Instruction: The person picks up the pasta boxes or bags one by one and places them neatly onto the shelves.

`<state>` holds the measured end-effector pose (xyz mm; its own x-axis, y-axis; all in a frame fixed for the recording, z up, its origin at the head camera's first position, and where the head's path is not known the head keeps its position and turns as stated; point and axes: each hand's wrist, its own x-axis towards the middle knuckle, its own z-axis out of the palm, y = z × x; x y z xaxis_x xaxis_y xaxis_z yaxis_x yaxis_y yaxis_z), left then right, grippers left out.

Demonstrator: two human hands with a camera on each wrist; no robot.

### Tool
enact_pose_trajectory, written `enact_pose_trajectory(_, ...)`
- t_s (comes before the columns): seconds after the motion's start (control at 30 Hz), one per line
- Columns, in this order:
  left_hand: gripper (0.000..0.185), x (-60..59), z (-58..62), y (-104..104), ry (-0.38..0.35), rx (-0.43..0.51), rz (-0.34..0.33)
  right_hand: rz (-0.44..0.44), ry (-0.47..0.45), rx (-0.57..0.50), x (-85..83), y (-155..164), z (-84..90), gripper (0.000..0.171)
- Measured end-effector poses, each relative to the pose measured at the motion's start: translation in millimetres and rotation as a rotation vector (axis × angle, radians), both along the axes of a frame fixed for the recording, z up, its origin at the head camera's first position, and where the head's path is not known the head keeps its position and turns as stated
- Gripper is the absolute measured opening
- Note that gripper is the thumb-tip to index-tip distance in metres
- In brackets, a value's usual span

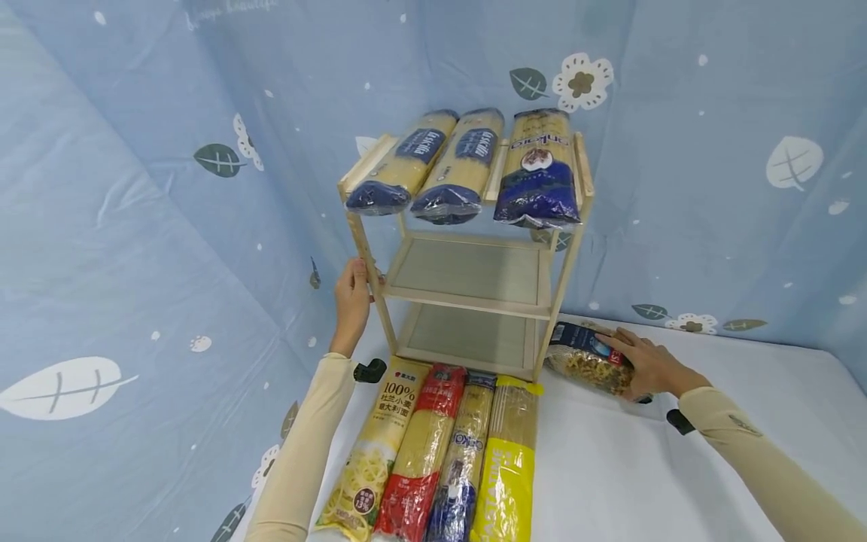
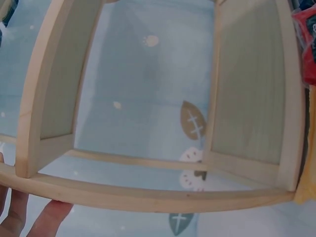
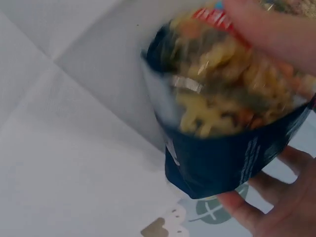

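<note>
A small wooden shelf rack (image 1: 474, 301) with three levels stands on the white table against the blue wall. My left hand (image 1: 352, 297) grips its front left post (image 2: 123, 195), fingers curled behind the wood. My right hand (image 1: 643, 363) holds a bag of spiral pasta (image 1: 588, 360) lying on the table just right of the rack; in the right wrist view the bag (image 3: 222, 118) sits between thumb and fingers (image 3: 256, 212). Three long pasta packs (image 1: 467, 165) lie on the top level. The middle and bottom levels hold nothing.
Several long spaghetti packs (image 1: 440, 452) lie side by side on the table in front of the rack. Blue cloth with leaf and flower prints (image 1: 135, 226) closes in the left and back. White tabletop (image 1: 609, 482) stretches to the right.
</note>
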<state>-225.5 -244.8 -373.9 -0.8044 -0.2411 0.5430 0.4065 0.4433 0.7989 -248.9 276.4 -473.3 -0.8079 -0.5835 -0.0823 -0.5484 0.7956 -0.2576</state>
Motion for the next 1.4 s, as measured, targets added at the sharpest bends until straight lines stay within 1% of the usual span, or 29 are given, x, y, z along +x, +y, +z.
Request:
enact_pose_trajectory(0.07,0.040,-0.7,-0.9,-0.7,0.013,-0.003,0.001,-0.015,-0.003,0.019,2.4,0.0,1.4,0.117)
enact_pose_trajectory(0.1,0.039,2.0,2.4,0.9,0.014,-0.001,-0.003,-0.024,-0.005,0.022,3.6,-0.1,1.9,0.116)
enact_pose_trajectory(0.13,0.038,1.9,2.8,1.0,0.018,-0.006,-0.001,-0.032,0.000,0.022,4.8,-0.2,1.8,0.116)
enact_pose_trajectory(0.2,0.037,7.4,10.1,5.1,0.023,-0.014,-0.012,-0.053,0.010,0.015,6.9,0.3,-0.8,0.116)
enact_pose_trajectory(0.3,0.035,7.9,12.0,6.2,0.023,-0.004,-0.035,-0.098,0.028,0.002,11.3,0.8,-5.8,0.116)
enact_pose_trajectory(0.33,0.035,4.8,8.6,4.5,0.027,-0.001,-0.036,-0.113,0.034,-0.004,13.0,0.7,-7.3,0.116)
enact_pose_trajectory(0.37,0.034,4.8,8.4,4.5,0.028,0.007,-0.045,-0.129,0.031,-0.016,15.2,0.4,-8.7,0.116)
enact_pose_trajectory(0.43,0.034,-0.9,0.7,0.3,0.025,0.019,-0.045,-0.147,0.011,-0.041,20.5,-1.0,-10.7,0.117)
enact_pose_trajectory(0.53,0.034,0.1,-2.8,-1.0,0.017,0.020,-0.032,-0.160,-0.021,-0.078,30.4,-3.4,-14.5,0.117)
enact_pose_trajectory(0.6,0.036,1.3,-4.1,-1.5,0.009,0.017,-0.020,-0.175,-0.011,-0.069,38.3,-5.4,-17.9,0.117)
enact_pose_trajectory(0.73,0.038,2.8,-3.6,-1.4,0.014,0.013,-0.007,-0.237,0.078,-0.033,56.7,-10.5,-25.1,0.114)
enact_pose_trajectory(0.83,0.039,2.7,-1.3,-0.3,0.016,0.020,-0.014,-0.299,0.122,-0.045,71.2,-14.1,-29.6,0.112)
enact_pose_trajectory(1.0,0.038,0.8,1.7,-0.3,0.023,0.034,-0.020,-0.382,0.126,-0.109,95.2,-24.6,-29.3,0.110)
enact_pose_trajectory(1.13,0.036,1.8,2.6,-1.2,0.032,0.038,-0.025,-0.464,0.104,-0.160,121.2,-40.8,-25.2,0.109)
enact_pose_trajectory(1.27,0.038,2.6,1.9,-0.5,0.018,0.028,-0.027,-0.565,0.155,-0.160,150.8,-54.2,-27.3,0.104)
enact_pose_trajectory(1.4,0.039,2.4,0.8,0.7,0.018,0.020,-0.029,-0.625,0.217,-0.192,174.1,-61.1,-28.9,0.096)
